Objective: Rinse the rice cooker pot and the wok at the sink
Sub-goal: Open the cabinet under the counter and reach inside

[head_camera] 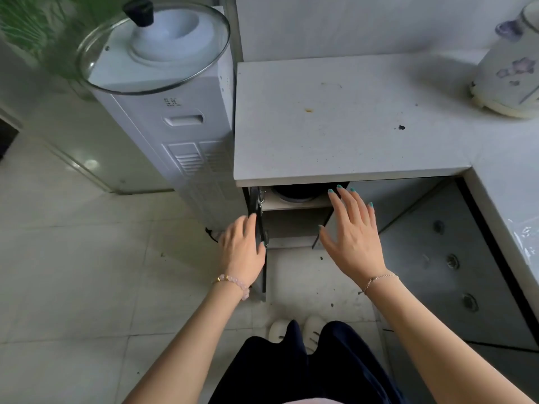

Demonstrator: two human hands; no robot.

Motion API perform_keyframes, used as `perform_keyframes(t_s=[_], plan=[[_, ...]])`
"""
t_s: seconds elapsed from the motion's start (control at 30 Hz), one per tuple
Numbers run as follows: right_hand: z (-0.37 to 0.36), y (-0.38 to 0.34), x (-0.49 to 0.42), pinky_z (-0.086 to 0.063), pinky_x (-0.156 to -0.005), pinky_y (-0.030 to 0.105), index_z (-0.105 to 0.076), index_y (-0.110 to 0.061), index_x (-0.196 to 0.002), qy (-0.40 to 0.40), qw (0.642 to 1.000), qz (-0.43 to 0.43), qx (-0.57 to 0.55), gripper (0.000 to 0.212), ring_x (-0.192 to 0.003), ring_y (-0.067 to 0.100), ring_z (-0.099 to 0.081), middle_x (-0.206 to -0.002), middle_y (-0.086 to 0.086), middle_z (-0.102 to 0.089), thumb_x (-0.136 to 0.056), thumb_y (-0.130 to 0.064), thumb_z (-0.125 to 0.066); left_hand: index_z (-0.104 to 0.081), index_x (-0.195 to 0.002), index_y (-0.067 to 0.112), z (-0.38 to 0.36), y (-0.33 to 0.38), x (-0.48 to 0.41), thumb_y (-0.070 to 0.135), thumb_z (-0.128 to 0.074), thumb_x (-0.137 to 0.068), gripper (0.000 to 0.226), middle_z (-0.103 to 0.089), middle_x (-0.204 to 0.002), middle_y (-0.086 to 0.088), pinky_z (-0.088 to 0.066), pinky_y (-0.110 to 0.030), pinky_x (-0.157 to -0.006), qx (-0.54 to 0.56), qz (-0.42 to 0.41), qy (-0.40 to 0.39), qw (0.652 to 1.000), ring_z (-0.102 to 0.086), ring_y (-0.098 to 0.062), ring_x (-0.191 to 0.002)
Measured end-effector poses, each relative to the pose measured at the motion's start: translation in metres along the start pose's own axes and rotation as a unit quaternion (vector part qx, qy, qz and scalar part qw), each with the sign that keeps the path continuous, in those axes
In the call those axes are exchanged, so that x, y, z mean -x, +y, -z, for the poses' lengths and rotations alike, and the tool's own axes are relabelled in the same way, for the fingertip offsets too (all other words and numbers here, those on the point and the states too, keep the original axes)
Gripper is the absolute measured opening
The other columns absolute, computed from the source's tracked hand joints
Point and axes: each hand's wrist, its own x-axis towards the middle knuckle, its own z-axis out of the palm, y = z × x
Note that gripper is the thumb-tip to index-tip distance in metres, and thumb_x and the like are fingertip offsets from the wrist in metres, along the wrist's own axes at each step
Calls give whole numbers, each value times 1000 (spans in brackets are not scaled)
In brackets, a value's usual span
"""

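Soft, even light fills the scene, with only faint shadows. A pale glare patch sits on the floor tiles (91,164) at left, and the glass lid (96,80) shows bright rim highlights. Under the front edge of the counter (350,126) the open cupboard (294,225) falls into shade, its door (260,220) a dark strip. Wide-angle distortion bows lines near the frame edges; the green leafy patch (32,21) top left is smeared with blur.

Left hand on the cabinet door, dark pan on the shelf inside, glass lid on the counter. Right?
No: the head view shows the glass lid on the white water dispenser, not the counter. The left hand, cabinet door and dark pan are right.
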Motion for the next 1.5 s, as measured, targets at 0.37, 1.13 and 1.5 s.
perform_keyframes(t_s=[0.37,1.13,1.5], plan=[[-39,77,-17,-35,-107,36,-45,-11,-136,-133,946,-218,-200,46,-130,23,-42,-140,5,-47,-92,-22,-51,-45,-127,15,35,47,-42,35,-43,-80,51,-55,-131,-9,-37,-51,-105,-125,-159,133,970,-47,-29,-126],[-77,107,-129,-30,-110,48,-40,-10,-138,5,231,-488,-841,54,-130,31,-45,-138,15,-51,-99,-46,-31,-51,-131,14,30,112,-71,40,-42,-84,54,-50,-138,-8,-26,-50,-111,-172,-79,141,972,-42,-28,-132],[-84,121,-112,-39,-105,39,-47,-5,-133,48,312,-555,-770,52,-129,25,-47,-140,14,-48,-102,-38,-20,-51,-129,13,30,101,-56,37,-43,-83,52,-53,-134,-9,-31,-51,-109,-159,-74,150,973,-45,-29,-129]])
